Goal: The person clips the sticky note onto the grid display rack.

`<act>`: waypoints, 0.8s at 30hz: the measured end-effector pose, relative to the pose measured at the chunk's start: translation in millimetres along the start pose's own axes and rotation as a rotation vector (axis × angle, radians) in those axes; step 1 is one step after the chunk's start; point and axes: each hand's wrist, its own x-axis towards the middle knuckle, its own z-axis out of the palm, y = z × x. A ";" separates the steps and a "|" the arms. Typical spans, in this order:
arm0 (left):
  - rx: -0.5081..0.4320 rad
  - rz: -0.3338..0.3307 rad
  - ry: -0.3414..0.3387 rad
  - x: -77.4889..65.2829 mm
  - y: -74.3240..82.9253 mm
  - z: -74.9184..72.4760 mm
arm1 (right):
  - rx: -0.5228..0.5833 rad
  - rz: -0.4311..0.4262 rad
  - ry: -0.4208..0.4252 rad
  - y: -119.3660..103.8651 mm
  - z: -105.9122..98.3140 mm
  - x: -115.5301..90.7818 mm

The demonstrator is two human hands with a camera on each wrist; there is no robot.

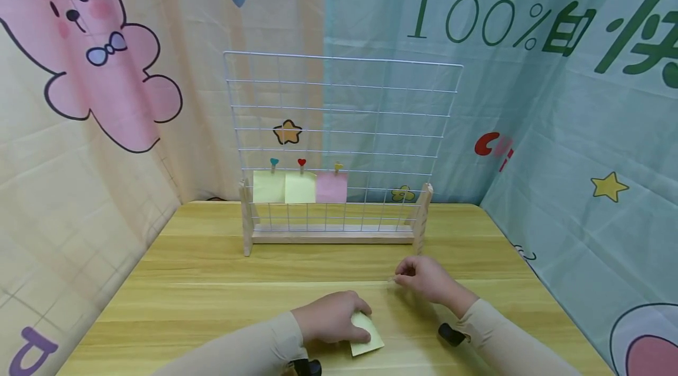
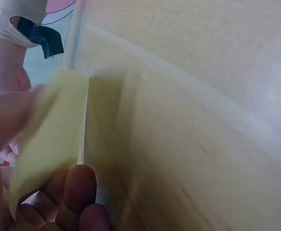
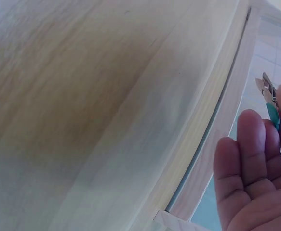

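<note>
My left hand (image 1: pixel 332 317) pinches a pale yellow sticky note (image 1: pixel 369 336) low over the front of the table; in the left wrist view the note (image 2: pixel 58 125) stands on edge between thumb and fingers. To its right, my right hand (image 1: pixel 431 280) holds a small wooden clothespin (image 3: pixel 267 90) with a teal decoration, pinched between thumb and finger. Behind both hands stands a white wire grid rack (image 1: pixel 332 239) on a wooden base. Two yellow notes (image 1: pixel 268 188) and a pink note (image 1: pixel 331 189) hang side by side on its lower left.
Clips with a blue heart (image 1: pixel 273 162), a red heart (image 1: pixel 302 162) and a yellow top (image 1: pixel 338 167) hold the hanging notes. The wooden table (image 1: pixel 201 282) is bounded by printed curtains (image 1: pixel 529 105) at the back and sides.
</note>
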 end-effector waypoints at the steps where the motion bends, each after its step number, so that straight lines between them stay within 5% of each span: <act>1: -0.007 0.001 0.002 -0.6 -0.6 -1.5 | 0.010 0.018 0.008 -0.7 0.1 0.4; 7: -0.017 -0.005 0.046 -2.2 -5.5 -9.4 | 0.044 0.065 0.054 -3.5 -0.9 1.6; 16: -0.193 -0.071 0.178 -1.7 -11.1 -21.5 | 0.125 0.038 0.067 -4.5 -3.1 1.4; 24: -0.256 -0.056 0.189 -2.6 -14.2 -28.6 | 0.198 0.033 0.095 -8.0 -4.0 2.2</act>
